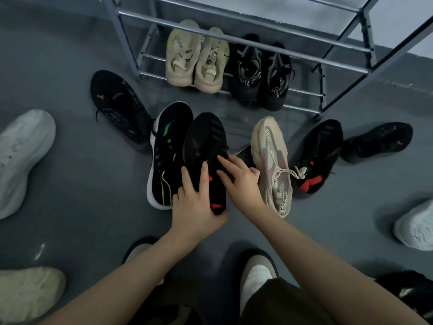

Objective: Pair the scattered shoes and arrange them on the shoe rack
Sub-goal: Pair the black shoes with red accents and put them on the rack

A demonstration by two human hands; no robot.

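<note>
A black shoe with red accents is in the middle of the floor, toe pointing away. My left hand grips its heel end and my right hand rests its fingers on the shoe's opening. A similar black and red shoe lies to the right. On the grey metal shoe rack, the bottom tier holds a beige pair and a black pair.
A black shoe with green stripes touches the held shoe's left side, a beige mesh shoe its right. More black shoes and white shoes are scattered on the grey floor. My own feet are below.
</note>
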